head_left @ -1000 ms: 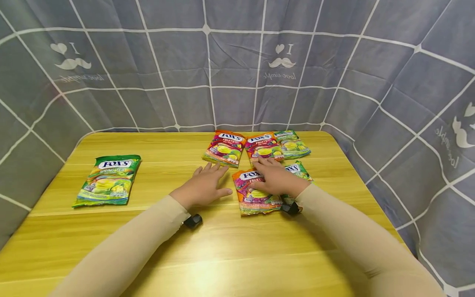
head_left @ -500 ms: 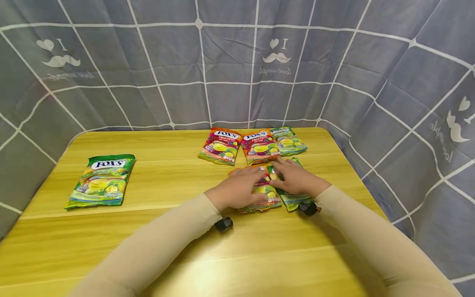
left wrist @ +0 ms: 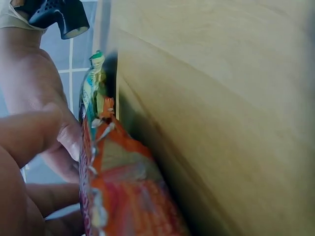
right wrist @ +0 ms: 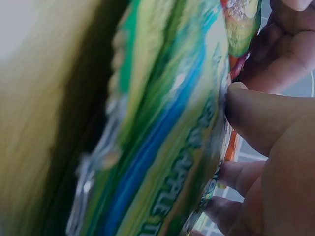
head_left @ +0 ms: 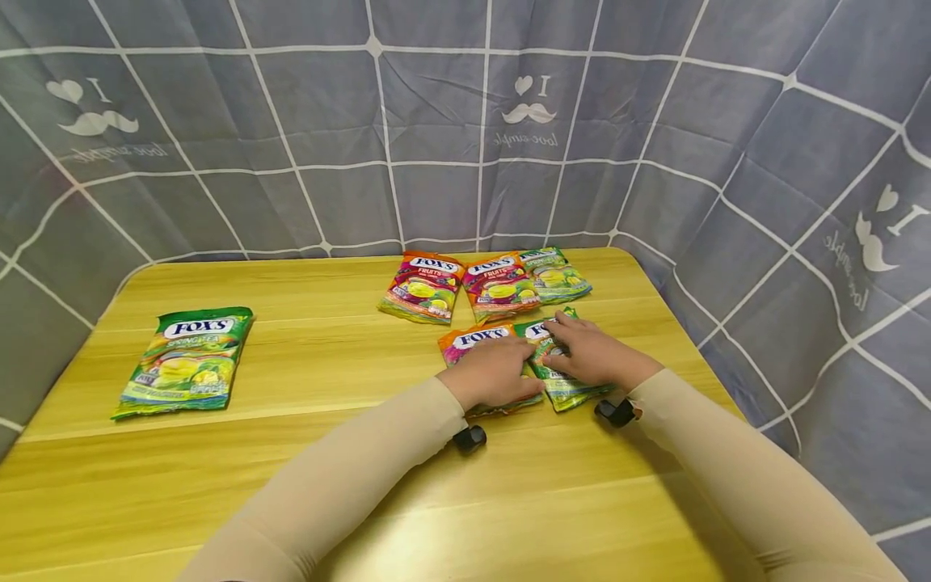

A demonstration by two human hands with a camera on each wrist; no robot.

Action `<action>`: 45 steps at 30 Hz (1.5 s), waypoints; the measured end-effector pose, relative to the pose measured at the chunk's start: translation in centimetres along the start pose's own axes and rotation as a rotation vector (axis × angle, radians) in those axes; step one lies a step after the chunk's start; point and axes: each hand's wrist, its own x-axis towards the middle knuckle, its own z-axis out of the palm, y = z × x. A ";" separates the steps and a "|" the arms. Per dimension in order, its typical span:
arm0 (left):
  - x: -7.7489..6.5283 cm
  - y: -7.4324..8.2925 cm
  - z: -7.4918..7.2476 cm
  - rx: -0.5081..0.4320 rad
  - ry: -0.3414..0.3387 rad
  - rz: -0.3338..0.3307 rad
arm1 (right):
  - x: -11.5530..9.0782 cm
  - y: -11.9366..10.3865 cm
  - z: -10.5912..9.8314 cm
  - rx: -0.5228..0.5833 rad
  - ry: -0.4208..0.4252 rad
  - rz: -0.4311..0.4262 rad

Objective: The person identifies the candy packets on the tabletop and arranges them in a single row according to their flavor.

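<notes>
My left hand lies over the orange Fox's fruits candy bag, covering much of its front. Just right of it, my right hand touches the green Fox's spring tea candy bag with thumb and fingertips. These two bags lie flat, side by side with edges meeting. In the left wrist view the orange bag shows its crimped end, with fingers along its face. The right wrist view has the green bag close up, the thumb and fingertips resting on its printed front.
Behind the hands lie two more orange candy bags, a left one and a middle one, beside a green bag. Another green bag lies far left on the wooden table. A grey checked curtain encloses the table.
My left hand has moved right from the bare table onto the orange bag. My right hand has shifted right from the orange bag onto the green one beside it.
</notes>
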 end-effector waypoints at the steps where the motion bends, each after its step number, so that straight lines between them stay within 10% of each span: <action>1: 0.1 0.1 0.1 0.013 0.009 -0.012 | 0.0 0.2 0.0 -0.001 0.004 0.001; 26: 1.5 1.8 0.8 0.022 -0.042 -0.087 | -3.5 4.0 -1.5 0.113 -0.087 0.130; 45: 1.4 1.5 0.5 -0.130 -0.013 -0.051 | -3.8 3.0 -1.9 0.072 0.024 0.137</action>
